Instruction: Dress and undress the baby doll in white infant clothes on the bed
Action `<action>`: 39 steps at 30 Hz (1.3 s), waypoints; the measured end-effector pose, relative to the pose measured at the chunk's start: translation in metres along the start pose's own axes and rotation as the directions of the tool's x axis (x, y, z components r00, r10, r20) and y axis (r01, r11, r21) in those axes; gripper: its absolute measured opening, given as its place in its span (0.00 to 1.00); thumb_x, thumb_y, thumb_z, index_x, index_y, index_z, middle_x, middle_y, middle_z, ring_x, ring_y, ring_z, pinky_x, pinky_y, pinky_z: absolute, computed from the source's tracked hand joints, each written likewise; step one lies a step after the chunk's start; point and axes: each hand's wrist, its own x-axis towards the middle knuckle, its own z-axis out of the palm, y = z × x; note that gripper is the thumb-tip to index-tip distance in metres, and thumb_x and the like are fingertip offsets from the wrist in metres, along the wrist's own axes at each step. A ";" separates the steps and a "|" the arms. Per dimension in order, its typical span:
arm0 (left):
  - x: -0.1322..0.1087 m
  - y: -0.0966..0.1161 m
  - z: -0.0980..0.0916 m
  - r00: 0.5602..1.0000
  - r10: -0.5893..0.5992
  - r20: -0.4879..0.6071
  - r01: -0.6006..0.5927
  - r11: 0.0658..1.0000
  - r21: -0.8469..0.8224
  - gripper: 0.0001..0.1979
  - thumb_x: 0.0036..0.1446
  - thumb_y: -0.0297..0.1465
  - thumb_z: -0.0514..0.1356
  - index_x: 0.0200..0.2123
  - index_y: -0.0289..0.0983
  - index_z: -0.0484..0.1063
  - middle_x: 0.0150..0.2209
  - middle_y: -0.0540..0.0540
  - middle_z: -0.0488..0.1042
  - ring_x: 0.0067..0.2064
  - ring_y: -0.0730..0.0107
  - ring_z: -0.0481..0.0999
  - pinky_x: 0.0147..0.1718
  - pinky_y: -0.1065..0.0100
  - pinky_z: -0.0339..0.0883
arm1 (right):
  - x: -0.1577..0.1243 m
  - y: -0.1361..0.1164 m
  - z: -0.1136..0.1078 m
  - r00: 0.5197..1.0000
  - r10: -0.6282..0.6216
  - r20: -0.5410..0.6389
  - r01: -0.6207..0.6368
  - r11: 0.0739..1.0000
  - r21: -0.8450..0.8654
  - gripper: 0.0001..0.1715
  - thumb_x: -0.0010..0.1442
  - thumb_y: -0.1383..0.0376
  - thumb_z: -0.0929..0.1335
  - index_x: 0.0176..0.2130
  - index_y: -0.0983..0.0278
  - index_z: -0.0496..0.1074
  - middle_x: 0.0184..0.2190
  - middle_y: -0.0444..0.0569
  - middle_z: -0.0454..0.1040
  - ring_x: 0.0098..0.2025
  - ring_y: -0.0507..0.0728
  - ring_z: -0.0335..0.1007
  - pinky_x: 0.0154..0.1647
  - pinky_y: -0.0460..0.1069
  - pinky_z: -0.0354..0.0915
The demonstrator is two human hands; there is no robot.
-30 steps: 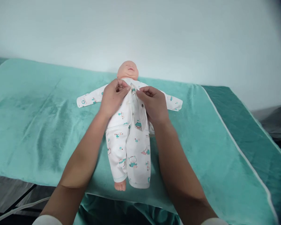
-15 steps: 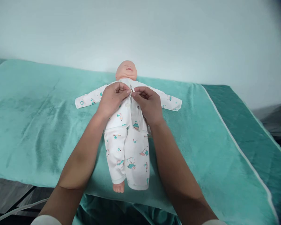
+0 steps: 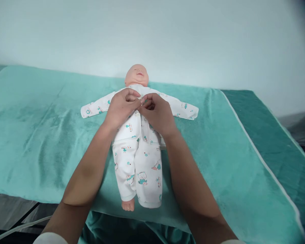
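Green sheet (image 3: pixel 53 135), doll (image 3: pixel 137 75) on it, pants (image 3: pixel 147 162) and sleeves (image 3: pixel 185 107) on. My left hand (image 3: pixel 120 106) and right hand (image 3: pixel 159 113) pinch the shirt (image 3: pixel 128 130) at the chest; lower front looks unfastened.

Hands (image 3: pixel 122 106) partly hide jacket front (image 3: pixel 125 131); trousers (image 3: pixel 149 179) hide one foot of doll (image 3: pixel 137 76); cuffs (image 3: pixel 50 238) cropped at bottom

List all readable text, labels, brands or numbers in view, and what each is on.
None can be read with certainty.
White trousers: small lettering on both legs, too small and blurred to read.
White top: small lettering on the front below the hand on the picture's left, too small to read.
Green cover: no lettering seen.
Wall: no lettering seen.
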 end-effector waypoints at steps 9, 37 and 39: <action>0.000 0.001 0.000 0.999 -0.031 -0.011 0.031 0.998 -0.061 0.12 0.50 0.25 0.65 0.39 0.41 0.73 0.26 0.53 0.74 0.25 0.75 0.68 0.26 0.69 0.63 | -0.002 -0.003 0.002 0.999 -0.042 0.030 0.044 0.997 -0.066 0.20 0.57 0.68 0.72 0.49 0.58 0.69 0.26 0.37 0.73 0.30 0.53 0.70 0.37 0.49 0.65; -0.003 0.007 0.002 0.993 -0.090 -0.071 0.087 0.995 -0.041 0.13 0.43 0.20 0.62 0.34 0.40 0.70 0.25 0.53 0.68 0.25 0.76 0.66 0.25 0.70 0.61 | -0.006 -0.010 0.001 0.991 -0.077 0.112 0.092 0.987 -0.132 0.29 0.57 0.69 0.71 0.58 0.57 0.70 0.28 0.38 0.74 0.32 0.54 0.72 0.38 0.50 0.65; -0.005 0.010 0.000 0.994 -0.095 -0.053 0.094 0.995 -0.027 0.13 0.43 0.21 0.62 0.35 0.39 0.70 0.26 0.53 0.69 0.26 0.76 0.67 0.26 0.71 0.62 | -0.006 -0.011 0.001 0.990 -0.072 0.125 0.092 0.983 -0.158 0.29 0.58 0.68 0.71 0.58 0.58 0.69 0.29 0.38 0.74 0.33 0.54 0.72 0.38 0.50 0.65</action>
